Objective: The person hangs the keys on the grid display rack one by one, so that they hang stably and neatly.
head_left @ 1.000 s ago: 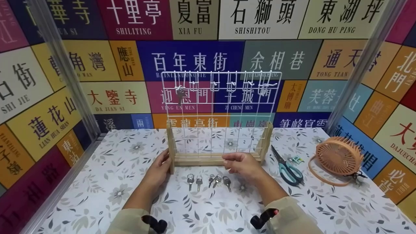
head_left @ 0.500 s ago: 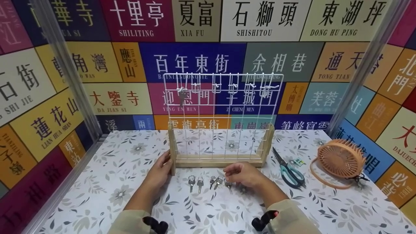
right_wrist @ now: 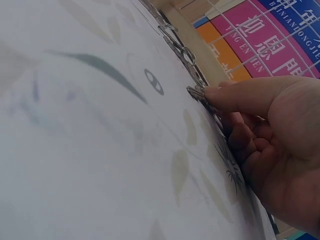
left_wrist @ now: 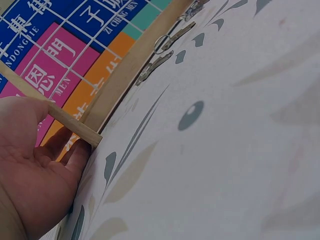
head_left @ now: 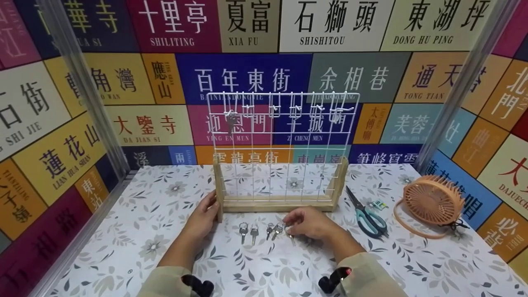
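A person's left hand rests with straight fingers against the left wooden post of an upright wire rack on a floral worktop, steadying it. One key already hangs on the grid. In front of the rack lies a row of keys. The right hand, fingers curled, pinches the rightmost key against the cloth. That flat key could slip from the fingertips, or snag the neighbouring key and drag it. Scissors and a small fan lie further right.

table, floral cloth | on it: rack | keys | scissors | fan
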`<action>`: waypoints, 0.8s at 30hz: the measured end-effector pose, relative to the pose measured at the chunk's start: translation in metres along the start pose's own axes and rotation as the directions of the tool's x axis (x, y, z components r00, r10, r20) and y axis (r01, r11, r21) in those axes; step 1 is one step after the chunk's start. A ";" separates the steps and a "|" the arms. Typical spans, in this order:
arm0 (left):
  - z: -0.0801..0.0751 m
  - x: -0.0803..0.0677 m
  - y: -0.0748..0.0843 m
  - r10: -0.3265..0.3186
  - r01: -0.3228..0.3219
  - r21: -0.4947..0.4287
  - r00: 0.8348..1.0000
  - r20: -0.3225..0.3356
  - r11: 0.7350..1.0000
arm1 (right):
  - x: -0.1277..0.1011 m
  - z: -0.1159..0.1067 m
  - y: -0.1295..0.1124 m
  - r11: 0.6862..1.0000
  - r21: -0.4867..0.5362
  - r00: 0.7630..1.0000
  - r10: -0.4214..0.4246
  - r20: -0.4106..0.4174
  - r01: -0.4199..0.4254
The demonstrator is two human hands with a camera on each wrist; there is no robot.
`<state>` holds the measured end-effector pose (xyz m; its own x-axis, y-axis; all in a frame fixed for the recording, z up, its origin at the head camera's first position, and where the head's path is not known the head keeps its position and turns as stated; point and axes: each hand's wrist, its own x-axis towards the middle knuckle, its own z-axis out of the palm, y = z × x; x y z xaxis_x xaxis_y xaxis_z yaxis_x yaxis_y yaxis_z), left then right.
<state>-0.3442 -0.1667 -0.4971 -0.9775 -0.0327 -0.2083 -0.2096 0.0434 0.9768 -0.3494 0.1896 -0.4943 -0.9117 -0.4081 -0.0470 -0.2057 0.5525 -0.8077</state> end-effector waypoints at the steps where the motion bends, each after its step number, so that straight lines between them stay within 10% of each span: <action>1: 0.000 0.000 0.000 -0.002 0.002 0.001 1.000 -0.001 1.000 | 0.000 0.000 -0.001 1.000 -0.013 1.000 0.001 -0.001 -0.001; 24: -0.001 -0.003 0.000 0.058 -0.057 0.069 0.998 0.000 0.996 | -0.010 -0.009 -0.010 0.999 -0.051 0.997 0.022 0.078 -0.018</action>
<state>-0.3410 -0.1679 -0.4967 -0.9880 -0.0302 -0.1518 -0.1542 0.1138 0.9815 -0.3412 0.1952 -0.4802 -0.8857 -0.4511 -0.1100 -0.2071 0.5958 -0.7760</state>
